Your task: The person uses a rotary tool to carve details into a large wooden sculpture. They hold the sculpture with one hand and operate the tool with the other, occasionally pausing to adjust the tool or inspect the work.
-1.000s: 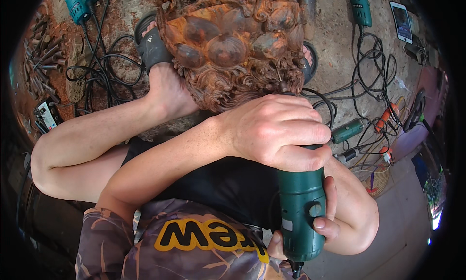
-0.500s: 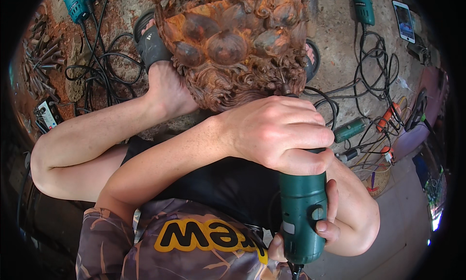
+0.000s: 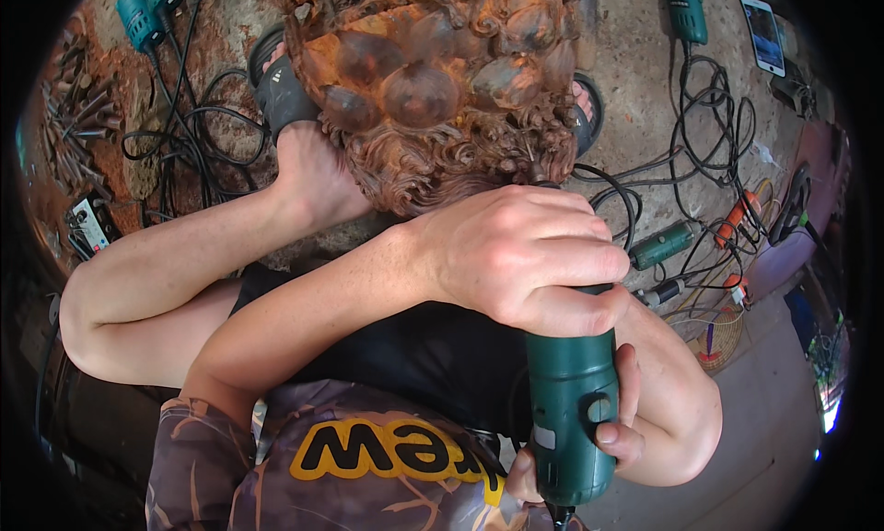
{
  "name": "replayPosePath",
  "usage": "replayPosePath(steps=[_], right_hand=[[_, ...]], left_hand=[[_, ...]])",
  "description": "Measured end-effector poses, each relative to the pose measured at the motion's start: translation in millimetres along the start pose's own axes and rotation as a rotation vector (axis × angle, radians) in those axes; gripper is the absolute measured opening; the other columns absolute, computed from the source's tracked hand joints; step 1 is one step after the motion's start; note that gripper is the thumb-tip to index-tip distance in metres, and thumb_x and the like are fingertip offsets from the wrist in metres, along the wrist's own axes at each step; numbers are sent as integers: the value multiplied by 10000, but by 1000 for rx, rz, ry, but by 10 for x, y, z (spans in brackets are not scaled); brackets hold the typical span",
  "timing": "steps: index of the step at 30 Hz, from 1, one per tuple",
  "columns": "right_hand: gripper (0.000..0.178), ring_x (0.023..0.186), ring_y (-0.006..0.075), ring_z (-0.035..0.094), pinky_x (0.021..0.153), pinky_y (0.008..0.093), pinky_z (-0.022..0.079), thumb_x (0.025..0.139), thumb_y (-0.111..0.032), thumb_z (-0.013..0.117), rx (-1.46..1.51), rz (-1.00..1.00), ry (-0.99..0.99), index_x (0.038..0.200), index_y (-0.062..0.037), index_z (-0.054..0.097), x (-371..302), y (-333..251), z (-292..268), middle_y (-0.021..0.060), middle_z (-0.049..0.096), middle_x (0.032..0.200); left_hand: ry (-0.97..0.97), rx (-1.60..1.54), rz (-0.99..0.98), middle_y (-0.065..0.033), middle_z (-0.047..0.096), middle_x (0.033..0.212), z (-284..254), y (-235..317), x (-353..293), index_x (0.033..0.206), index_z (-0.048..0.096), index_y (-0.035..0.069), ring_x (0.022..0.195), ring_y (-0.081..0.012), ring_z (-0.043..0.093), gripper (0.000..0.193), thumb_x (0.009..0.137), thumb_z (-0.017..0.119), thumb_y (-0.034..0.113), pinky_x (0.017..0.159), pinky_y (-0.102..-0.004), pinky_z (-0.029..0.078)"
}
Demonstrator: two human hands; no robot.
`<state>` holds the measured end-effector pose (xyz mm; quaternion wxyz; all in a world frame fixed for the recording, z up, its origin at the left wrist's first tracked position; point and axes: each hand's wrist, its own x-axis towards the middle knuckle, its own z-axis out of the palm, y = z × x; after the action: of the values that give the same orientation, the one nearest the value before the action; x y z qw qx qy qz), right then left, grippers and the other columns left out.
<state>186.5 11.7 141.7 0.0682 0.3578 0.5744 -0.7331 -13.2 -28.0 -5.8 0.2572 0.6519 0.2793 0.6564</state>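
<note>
A green die grinder (image 3: pixel 573 393) lies along my front, its cord end toward me and its nose toward a brown wood carving (image 3: pixel 419 93). My left hand (image 3: pixel 525 255) wraps over the front of the tool, closed around it. From below, my right hand (image 3: pixel 621 442) grips the rear body, with fingertips on one side and the thumb on the other; its palm is hidden. The thin bit (image 3: pixel 531 170) reaches the carving's near edge, among curled ridges; whether it touches the wood I cannot tell. Rounded bumps cover the carving's upper face, which sits between my feet.
Green power tools (image 3: pixel 138 20) with tangled black cords lie at far left, another (image 3: pixel 686 11) at far right. Nearer right are a green tool body (image 3: pixel 661 245) and an orange plug (image 3: pixel 737 220). A phone (image 3: pixel 762 35), a power strip (image 3: pixel 89 225) and loose bits (image 3: pixel 81 126) rest on the ground.
The whole view has shifted slightly. A little more of the grinder's nose and bit shows beyond my left hand. Both hands keep the same grip.
</note>
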Motion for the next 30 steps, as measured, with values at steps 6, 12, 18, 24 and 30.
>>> replayPosePath(steps=[6,12,18,24,30], right_hand=[[822,1136,347,584,1001,434,471,991,-596,575,-52,26,-75,1413,104,488,128,-58,-55,206,553,1276],[864,1205,345,582,1063,416,461,983,-585,602,-35,160,-140,1466,116,454,238,-253,-183,219,546,1345],[916,1380,379,517,1173,412,397,963,-559,621,-47,117,-124,1521,135,407,294,-287,-188,255,506,1475],[919,1438,394,478,1208,409,359,959,-538,629,70,131,-110,1538,137,398,193,-200,-155,266,473,1526],[885,1404,405,497,1184,413,381,957,-522,623,6,-32,-118,1517,134,422,212,-73,-107,262,488,1498]], left_hand=[[79,96,-21,-57,670,953,65,40,6,842,681,102,830,-219,699,162,737,795,149,732,-354,612],[5,159,-33,-62,691,948,30,7,3,873,698,112,819,-220,714,180,738,808,162,741,-353,625],[-9,164,40,-124,719,902,-1,-55,11,976,722,60,723,-244,724,308,735,862,192,635,-330,597],[1,144,54,-129,716,869,9,-59,-4,956,719,50,697,-243,718,318,724,871,205,606,-329,589],[70,149,57,-114,701,849,72,-62,-13,913,712,59,683,-227,706,301,713,865,224,592,-324,581]])
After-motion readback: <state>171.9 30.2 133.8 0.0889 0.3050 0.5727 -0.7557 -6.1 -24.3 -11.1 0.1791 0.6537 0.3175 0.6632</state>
